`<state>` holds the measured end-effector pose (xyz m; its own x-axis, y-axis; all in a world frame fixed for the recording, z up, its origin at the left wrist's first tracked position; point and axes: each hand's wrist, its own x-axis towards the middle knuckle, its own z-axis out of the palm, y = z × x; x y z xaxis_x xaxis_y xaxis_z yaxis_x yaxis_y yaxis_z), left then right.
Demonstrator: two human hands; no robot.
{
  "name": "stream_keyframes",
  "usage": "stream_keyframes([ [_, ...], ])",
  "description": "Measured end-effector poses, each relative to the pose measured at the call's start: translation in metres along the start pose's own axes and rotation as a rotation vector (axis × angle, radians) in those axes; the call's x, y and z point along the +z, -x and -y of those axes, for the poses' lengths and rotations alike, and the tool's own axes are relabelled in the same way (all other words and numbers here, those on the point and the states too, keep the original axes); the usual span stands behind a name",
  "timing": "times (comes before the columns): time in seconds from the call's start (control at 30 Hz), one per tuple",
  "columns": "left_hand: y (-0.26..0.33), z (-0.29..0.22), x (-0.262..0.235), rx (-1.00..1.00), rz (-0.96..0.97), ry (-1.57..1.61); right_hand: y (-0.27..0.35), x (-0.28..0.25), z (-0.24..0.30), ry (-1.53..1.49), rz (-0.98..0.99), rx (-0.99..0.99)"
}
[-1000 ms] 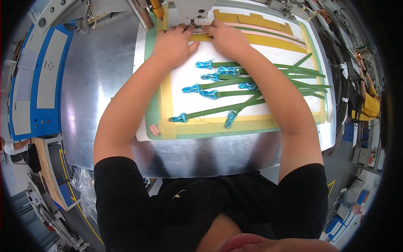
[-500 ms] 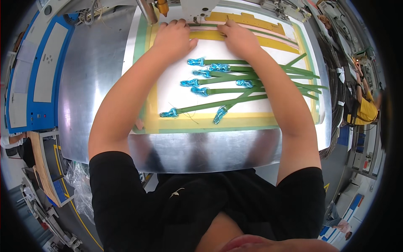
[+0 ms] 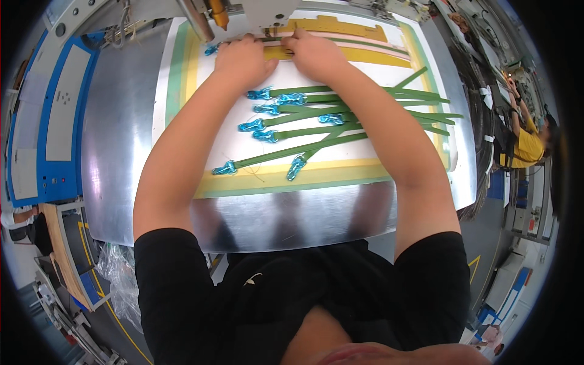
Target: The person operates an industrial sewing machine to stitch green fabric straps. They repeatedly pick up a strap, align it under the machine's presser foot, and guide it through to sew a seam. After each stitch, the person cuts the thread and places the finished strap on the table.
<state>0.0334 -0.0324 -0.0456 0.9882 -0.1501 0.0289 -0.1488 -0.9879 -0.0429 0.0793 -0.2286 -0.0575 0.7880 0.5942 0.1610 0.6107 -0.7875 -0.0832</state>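
Note:
At the far side of the white sheet, my left hand (image 3: 243,62) lies over a yellow template (image 3: 365,56), thumb spread away from the fingers. A blue plastic-wrapped clip (image 3: 211,49) shows just left of its fingers. My right hand (image 3: 316,58), fingers bent together, is on a green strap (image 3: 365,42) that lies along a pink strip in the template. The sewing machine head (image 3: 267,13) stands over the strap between both hands. Nearer me lie several green straps (image 3: 298,154) with blue-wrapped clips (image 3: 250,125) at their left ends, some crossing.
A metal tube and orange-brown nozzle (image 3: 218,15) hang left of the machine head. The white sheet (image 3: 234,149) has yellow and green taped edges on a shiny metal table (image 3: 292,222). A blue cabinet (image 3: 61,115) stands left. A person in yellow (image 3: 528,149) is at far right.
The template sheet with its straps has shifted left, and both hands have moved left with it. A blue clip now shows left of my left hand.

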Motion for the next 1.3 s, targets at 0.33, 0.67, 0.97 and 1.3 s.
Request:
stream_keyframes([
  [0.33, 0.006, -0.003, -0.003, -0.052, -0.007, 0.007, 0.027, -0.018, -0.051, -0.006, 0.039, 0.122],
  [0.67, 0.001, -0.021, -0.012, -0.053, -0.027, 0.05, 0.023, -0.018, -0.041, -0.02, 0.031, 0.113],
  [0.97, -0.011, -0.056, -0.025, -0.048, 0.033, 0.106, 0.024, -0.022, -0.043, -0.032, 0.017, 0.034],
  [1.3, -0.02, -0.053, -0.015, -0.022, 0.049, 0.113, 0.055, -0.035, -0.104, -0.01, 0.038, 0.159],
])
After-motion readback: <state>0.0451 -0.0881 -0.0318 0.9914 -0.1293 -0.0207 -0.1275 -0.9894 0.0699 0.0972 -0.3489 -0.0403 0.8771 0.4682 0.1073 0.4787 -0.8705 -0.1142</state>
